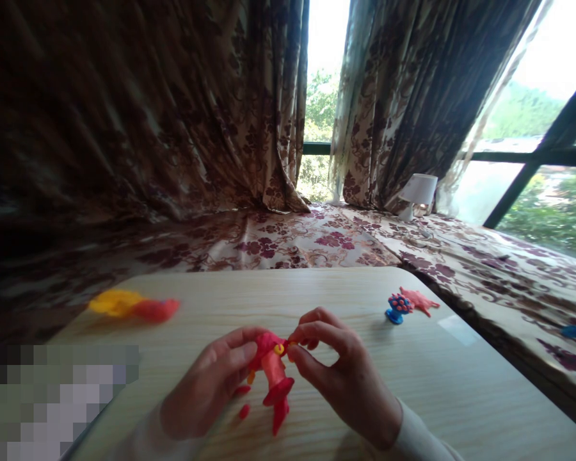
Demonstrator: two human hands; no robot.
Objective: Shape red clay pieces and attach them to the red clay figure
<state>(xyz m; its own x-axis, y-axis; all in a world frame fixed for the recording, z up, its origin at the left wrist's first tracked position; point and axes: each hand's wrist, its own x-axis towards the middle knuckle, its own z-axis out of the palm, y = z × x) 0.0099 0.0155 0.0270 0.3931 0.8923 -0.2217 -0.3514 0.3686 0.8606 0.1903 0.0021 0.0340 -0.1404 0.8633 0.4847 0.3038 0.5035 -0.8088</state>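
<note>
Near the front middle of the table, my left hand [211, 381] is closed around the upper left side of a red and pink modelling clay figure [274, 371]. The figure has a yellow ring-shaped bit [279, 349] near its top, a flared red disc lower down and a pointed red end. Thumb and fingertips of my right hand [345, 362] pinch a small clay piece [291, 343] against the figure's upper right side; its shape is mostly hidden by the fingers. Below my left hand lie small red clay bits [244, 411] on the table.
A yellow and red clay lump [134, 306] lies at the table's [249, 291] back left. At the right stand a blue clay cup with pink dots [397, 308] and a flat pink clay shape [420, 299]. Beyond are a floral-covered surface [288, 243] and a white lamp [420, 190].
</note>
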